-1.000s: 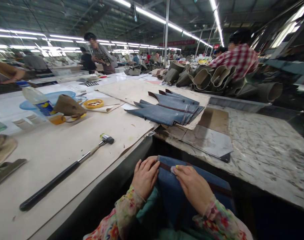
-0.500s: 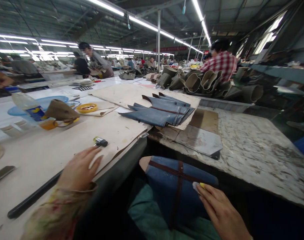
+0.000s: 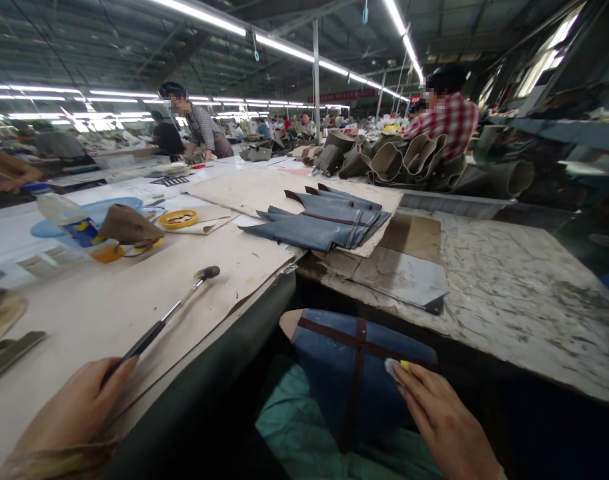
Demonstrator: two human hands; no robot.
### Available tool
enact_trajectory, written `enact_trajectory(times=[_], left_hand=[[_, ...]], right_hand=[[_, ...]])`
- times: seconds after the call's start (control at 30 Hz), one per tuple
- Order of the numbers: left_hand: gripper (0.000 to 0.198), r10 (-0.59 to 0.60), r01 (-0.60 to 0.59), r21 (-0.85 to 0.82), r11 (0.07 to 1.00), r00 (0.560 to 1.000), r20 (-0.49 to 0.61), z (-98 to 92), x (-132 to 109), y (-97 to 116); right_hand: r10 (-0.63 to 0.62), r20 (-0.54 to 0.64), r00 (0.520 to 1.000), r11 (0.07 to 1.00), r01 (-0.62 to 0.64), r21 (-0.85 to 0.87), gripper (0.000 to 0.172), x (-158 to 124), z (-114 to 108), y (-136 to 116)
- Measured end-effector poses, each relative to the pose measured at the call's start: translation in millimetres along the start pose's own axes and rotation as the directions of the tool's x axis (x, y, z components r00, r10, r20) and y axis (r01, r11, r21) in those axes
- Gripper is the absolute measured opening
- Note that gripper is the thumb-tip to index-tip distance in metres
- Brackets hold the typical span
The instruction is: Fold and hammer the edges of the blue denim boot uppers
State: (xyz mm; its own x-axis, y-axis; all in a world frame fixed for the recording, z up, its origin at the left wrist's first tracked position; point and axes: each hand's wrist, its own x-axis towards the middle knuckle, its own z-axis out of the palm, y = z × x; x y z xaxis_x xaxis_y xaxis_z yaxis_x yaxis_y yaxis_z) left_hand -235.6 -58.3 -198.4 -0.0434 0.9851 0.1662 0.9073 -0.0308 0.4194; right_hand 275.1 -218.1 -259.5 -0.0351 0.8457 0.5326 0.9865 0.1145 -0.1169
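Head camera, looking down past the table edge. The blue piece (image 3: 334, 393) lies over the person's lap, near and centre, lower than the tabletop, with teal cloth (image 3: 294, 433) under it. It is smooth and curved over the knee, pale at its far left tip. Two brown strips (image 3: 357, 360) already cross on it, so I'd judge that part done. The hammer (image 3: 169, 313) is well apart from it, its head out on the paper-covered table (image 3: 84, 293).

The left hand (image 3: 77, 407), near left, has its fingers closed round the near end of the hammer's handle. The right hand (image 3: 444, 427) rests at the piece's right edge, fingertips pinched together on a small pale bit (image 3: 395, 367) (it has a yellow spot, and I can't tell what it is).

Farther off on the table, a fanned stack of blue pieces (image 3: 324, 223) seems to bear like strips.
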Motion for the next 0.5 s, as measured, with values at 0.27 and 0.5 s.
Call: enact_trajectory(times=[0.27, 0.5], left_hand=[[0.051, 0.037, 0.329, -0.505, 0.798, 0.809, 0.586, 49.6, -51.0, 138.7], [0.040, 0.365, 0.010, -0.590, 0.807, 0.777, 0.513, 70.6, -83.9, 182.7]], right_hand=[[0.052, 0.004, 0.999, 0.997, -0.052, 0.056, 0.035, -7.4, 0.2, -3.6], [0.081, 0.018, 0.997, 0.993, -0.082, 0.080, 0.033, -8.4, -2.2, -4.9]])
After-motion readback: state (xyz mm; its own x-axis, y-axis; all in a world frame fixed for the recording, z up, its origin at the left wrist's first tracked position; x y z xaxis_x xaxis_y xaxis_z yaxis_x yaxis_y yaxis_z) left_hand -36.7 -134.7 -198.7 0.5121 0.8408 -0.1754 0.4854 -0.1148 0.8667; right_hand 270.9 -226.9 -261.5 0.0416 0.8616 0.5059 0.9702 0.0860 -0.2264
